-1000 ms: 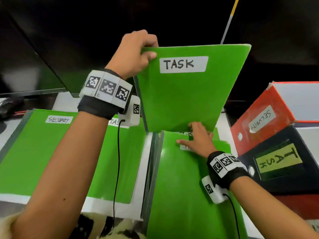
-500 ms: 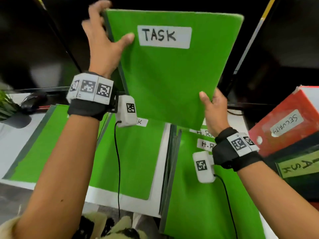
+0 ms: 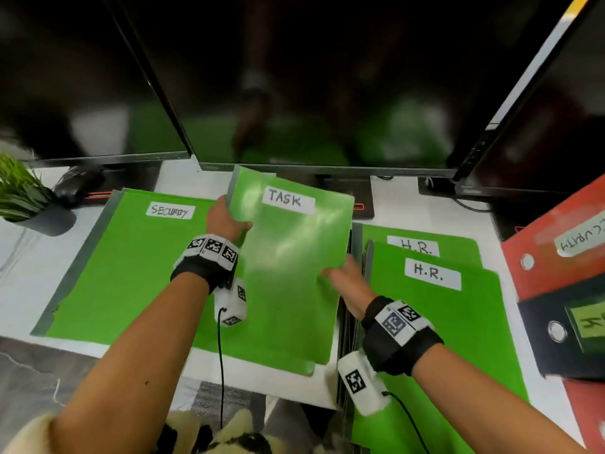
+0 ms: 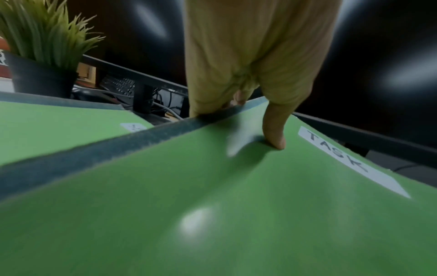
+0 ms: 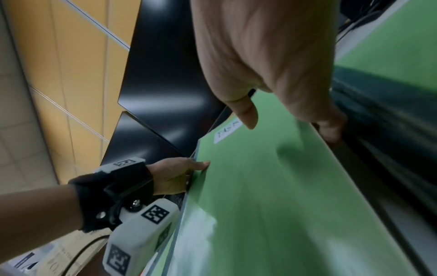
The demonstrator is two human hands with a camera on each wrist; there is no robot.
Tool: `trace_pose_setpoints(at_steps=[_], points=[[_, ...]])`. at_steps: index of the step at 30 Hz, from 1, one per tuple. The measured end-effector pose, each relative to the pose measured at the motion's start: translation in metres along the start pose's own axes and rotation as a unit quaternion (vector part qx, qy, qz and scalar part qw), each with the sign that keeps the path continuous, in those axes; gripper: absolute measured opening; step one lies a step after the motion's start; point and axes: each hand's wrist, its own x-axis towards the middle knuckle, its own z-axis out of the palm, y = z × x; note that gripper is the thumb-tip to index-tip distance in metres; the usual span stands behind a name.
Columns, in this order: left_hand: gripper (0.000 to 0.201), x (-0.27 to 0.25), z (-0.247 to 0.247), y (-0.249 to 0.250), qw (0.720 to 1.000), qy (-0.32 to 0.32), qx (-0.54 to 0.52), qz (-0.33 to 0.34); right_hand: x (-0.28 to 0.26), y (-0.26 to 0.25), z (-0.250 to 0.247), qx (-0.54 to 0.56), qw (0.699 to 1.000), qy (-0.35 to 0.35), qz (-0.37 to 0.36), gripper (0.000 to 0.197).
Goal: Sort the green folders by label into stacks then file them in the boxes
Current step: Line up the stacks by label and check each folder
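Note:
A green folder labelled TASK [image 3: 294, 267] hangs low and nearly flat over the middle green stack [image 3: 288, 365]. My left hand [image 3: 230, 221] grips its left edge, thumb [image 4: 274, 134] on top and fingers underneath. My right hand [image 3: 340, 276] pinches its right edge, thumb [image 5: 248, 115] lying on the cover. The SECURITY folder [image 3: 137, 257] lies to the left, and two H.R. folders [image 3: 442, 309] lie to the right. A red SECURITY box [image 3: 556, 244] and a black TASK box [image 3: 576, 326] stand at the far right.
Dark monitors [image 3: 311, 93] stand close behind the stacks. A potted plant [image 3: 23, 198] and a black mouse [image 3: 75, 188] sit at the back left. White desk [image 3: 19, 283] shows left of the SECURITY folder.
The TASK folder, held high and upright before, has come down and tipped flat over the middle stack. Both hands came down with it.

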Motion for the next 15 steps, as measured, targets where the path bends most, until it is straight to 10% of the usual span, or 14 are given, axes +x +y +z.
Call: trace_pose_setpoints(at_steps=[9, 15], points=[[0.073, 0.007, 0.025, -0.017, 0.983, -0.046, 0.156, -0.089, -0.029, -0.024, -0.001, 0.001, 0.995, -0.074, 0.062, 0.084], [0.059, -0.006, 0.052, 0.048, 0.983, -0.076, 0.162, 0.039, -0.039, -0.045, -0.068, -0.006, 1.000, 0.007, -0.009, 0.058]])
